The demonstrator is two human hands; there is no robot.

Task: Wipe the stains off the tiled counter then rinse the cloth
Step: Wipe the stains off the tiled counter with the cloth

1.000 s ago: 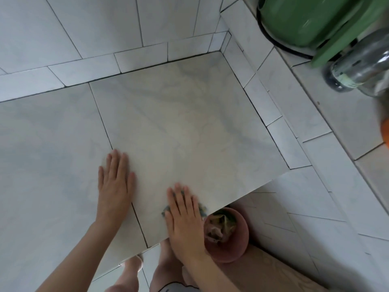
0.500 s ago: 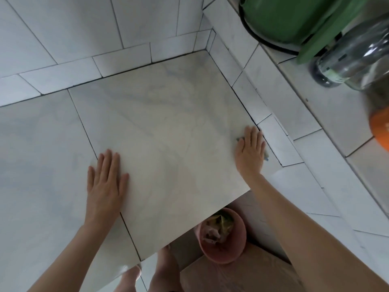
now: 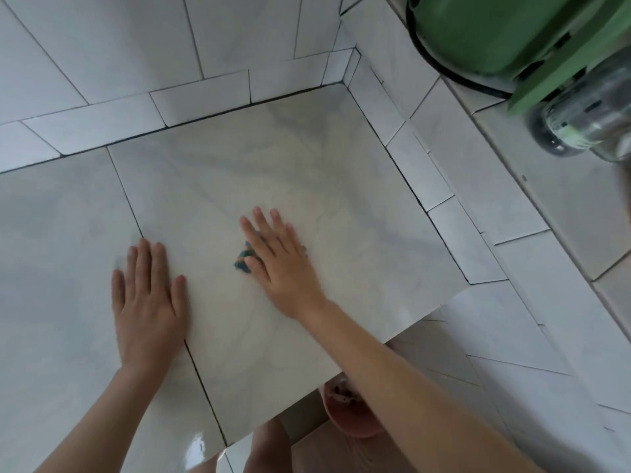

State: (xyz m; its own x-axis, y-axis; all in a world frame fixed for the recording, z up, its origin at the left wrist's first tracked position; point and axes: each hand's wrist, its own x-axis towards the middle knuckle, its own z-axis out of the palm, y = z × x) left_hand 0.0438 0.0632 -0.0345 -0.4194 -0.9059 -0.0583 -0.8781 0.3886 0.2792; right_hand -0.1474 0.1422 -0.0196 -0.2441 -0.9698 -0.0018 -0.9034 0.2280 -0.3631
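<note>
The tiled counter (image 3: 307,172) is pale grey marble tile with dark grout lines. My right hand (image 3: 278,264) presses flat, fingers straight, on a small blue-green cloth (image 3: 243,259) near the middle of the big tile; only a corner of the cloth shows beside the thumb. My left hand (image 3: 148,302) rests flat with fingers spread on the counter to the left, across a grout line. No stain is plainly visible on the tile.
A green tub (image 3: 505,32) and a clear bottle (image 3: 580,121) lying on its side sit on the raised ledge at the right. Below the counter's front edge stands a pink bucket (image 3: 345,416) on a wooden floor. A tiled wall (image 3: 136,46) rises behind.
My right hand slid the cloth from the counter's front edge out to the right edge, then back left to the middle of the tile. The left hand stayed planted.
</note>
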